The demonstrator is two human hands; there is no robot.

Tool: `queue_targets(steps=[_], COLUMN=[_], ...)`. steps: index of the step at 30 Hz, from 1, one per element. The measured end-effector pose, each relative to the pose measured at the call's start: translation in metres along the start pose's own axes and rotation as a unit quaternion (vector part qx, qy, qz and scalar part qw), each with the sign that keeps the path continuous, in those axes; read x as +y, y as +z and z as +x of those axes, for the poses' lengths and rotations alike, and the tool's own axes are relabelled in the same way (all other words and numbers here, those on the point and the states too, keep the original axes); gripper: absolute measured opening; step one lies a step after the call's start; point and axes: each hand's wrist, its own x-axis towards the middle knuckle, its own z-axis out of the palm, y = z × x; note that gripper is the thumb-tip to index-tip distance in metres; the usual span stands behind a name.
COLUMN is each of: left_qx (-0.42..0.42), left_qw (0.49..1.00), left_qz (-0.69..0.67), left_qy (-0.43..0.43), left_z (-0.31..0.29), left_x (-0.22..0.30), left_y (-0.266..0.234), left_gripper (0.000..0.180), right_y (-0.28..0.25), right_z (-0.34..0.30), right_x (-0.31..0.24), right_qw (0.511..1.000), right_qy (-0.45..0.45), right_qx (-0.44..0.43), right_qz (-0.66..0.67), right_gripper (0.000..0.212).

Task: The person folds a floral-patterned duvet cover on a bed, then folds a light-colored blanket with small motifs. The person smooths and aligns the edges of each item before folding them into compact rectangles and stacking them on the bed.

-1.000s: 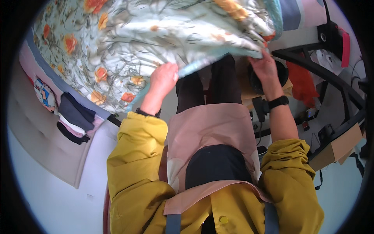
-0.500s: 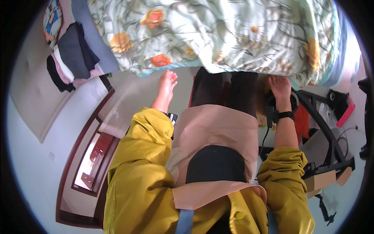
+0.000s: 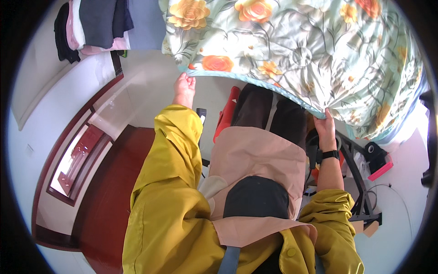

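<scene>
A pale green floral cloth (image 3: 273,45) with orange flowers and a light blue border spreads across the top of the view, looking like a quilt or bed cover. At its near left corner my left hand (image 3: 184,86) is closed, pinching the edge. My right hand (image 3: 325,125) grips the same border farther right, and creases fan out from its fingers. Between the two hands the edge runs slanting down to the right, held off above my dark trousers. What lies beneath the cloth is hidden.
Folded clothes (image 3: 98,23) in grey, black, white and pink lie at the upper left. A red object (image 3: 226,114) stands beside my legs. On the right are a black metal frame (image 3: 358,176) and a pink-edged item (image 3: 381,171). A dark red door (image 3: 116,192) is at the left.
Both hands have closed on the cloth's edge; before, their fingers were at or under it. The right hand has drawn its part of the border nearer to me. The view has shifted.
</scene>
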Motion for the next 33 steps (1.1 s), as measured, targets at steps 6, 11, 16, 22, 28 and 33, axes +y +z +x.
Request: queue_targets(steps=[6,11,16,22,28,33], left_qx=[-0.005,-0.014,-0.099,-0.005,-0.170,-0.176], left_qw=[0.960,0.867,0.834,0.775,0.845,0.799], left_qz=[0.221,0.235,0.313,0.390,0.303,0.472], left_qy=[0.172,0.438,0.443,0.497,0.407,0.329], left_z=[-0.004,-0.004,0.011,0.034,0.029,-0.019], left_x=[0.040,0.092,0.126,0.149,0.130,0.085], left_y=[-0.008,0.042,0.117,0.120,0.073,0.041], left_gripper=[0.014,0.026,0.038,0.019,0.026,0.026], right_y=[-0.010,-0.019,-0.017,-0.057,0.024,0.024], right_z=[0.012,0.001,0.012,0.029,0.000,0.007], right_x=[-0.017,-0.028,-0.030,-0.036,0.001,0.006], right_qw=[0.993,0.935,0.945,0.902,0.972,0.965], right_qy=[0.026,0.082,0.105,0.025,0.084,0.125], right_qx=[0.056,0.022,0.059,-0.025,0.106,0.115], right_qz=[-0.100,-0.343,-0.305,-0.429,-0.190,-0.201], right_gripper=[0.023,0.027,0.029,0.027,0.018,0.015])
